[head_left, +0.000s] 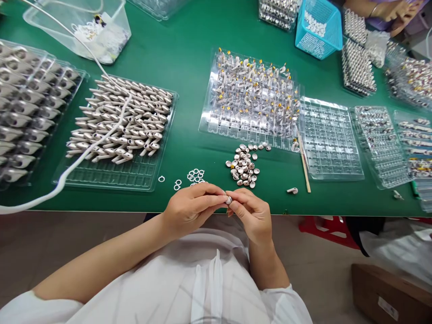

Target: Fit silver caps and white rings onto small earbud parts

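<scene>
My left hand and my right hand meet at the table's front edge, fingertips closed on a small earbud shell. Much of that shell is hidden by the fingers. Just beyond my right hand lies a loose pile of small round shell caps, pale with a metallic sheen. Thin white rings lie scattered past my left hand, a few set apart to the left. A single white earbud piece rests on the table to the right of my right hand.
Left stands a tray of earbud housings, crossed by a white cable. Farther back are a clear tray of small parts, a clear bin and a blue basket. A wooden stick lies right. Another person's hands show top right.
</scene>
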Tool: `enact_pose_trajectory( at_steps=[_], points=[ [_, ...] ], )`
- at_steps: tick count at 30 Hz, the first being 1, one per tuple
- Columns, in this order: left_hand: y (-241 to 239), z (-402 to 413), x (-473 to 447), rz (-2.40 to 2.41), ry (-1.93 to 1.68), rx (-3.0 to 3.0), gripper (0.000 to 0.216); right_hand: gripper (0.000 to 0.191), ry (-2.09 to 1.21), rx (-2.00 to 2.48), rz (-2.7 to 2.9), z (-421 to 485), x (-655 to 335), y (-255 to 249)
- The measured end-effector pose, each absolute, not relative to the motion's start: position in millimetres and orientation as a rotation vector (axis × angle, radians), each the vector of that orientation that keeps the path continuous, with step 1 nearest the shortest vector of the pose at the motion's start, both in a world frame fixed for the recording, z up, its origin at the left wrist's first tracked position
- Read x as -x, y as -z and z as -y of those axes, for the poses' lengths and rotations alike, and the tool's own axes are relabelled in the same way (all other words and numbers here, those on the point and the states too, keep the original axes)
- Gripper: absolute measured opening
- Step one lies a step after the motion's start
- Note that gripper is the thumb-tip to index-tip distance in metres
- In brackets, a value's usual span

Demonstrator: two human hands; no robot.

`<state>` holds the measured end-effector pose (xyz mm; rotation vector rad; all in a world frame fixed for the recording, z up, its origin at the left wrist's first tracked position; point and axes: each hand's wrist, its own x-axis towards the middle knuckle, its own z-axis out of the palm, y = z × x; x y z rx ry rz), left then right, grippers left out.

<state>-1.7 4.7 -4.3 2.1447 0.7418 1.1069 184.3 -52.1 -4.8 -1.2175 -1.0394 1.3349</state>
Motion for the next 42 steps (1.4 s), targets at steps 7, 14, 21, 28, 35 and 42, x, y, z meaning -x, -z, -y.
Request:
enact_pose_trajectory(
  at_steps=[7,14,21,28,35,42],
  points=[
    [4.6,-4.0,1.6,-0.740,-1.123,-2.118,0.018,0.021,-1.359,1.197,1.010,51.8,-182.8,8.1],
    [5.6,-4.1,2.4,-0.742,-1.135,-2.129,0.018,0.020,-1.344,1.235,1.017,50.6,-182.8,7.2],
    [5.7,-4.0,2.9,-0.725,-1.122,-2.117,0.017,0.022,-1.349,1.184,1.074,48.7,-185.1,4.3],
    [4.4,-3.1,3.2,-0.739,-1.108,-2.089,0.016,0.022,-1.311,1.199,1.128,49.0,-186.1,5.9],
    [4.4,-1.8,2.6,-0.752,-1.113,-2.065,0.016,0.025,-1.265,1.169,1.180,48.6,-185.6,6.1],
    [5.0,-0.5,3.7,-0.750,-1.111,-2.036,0.018,0.028,-1.254,1.142,1.198,49.3,-185.7,7.1]
  ],
)
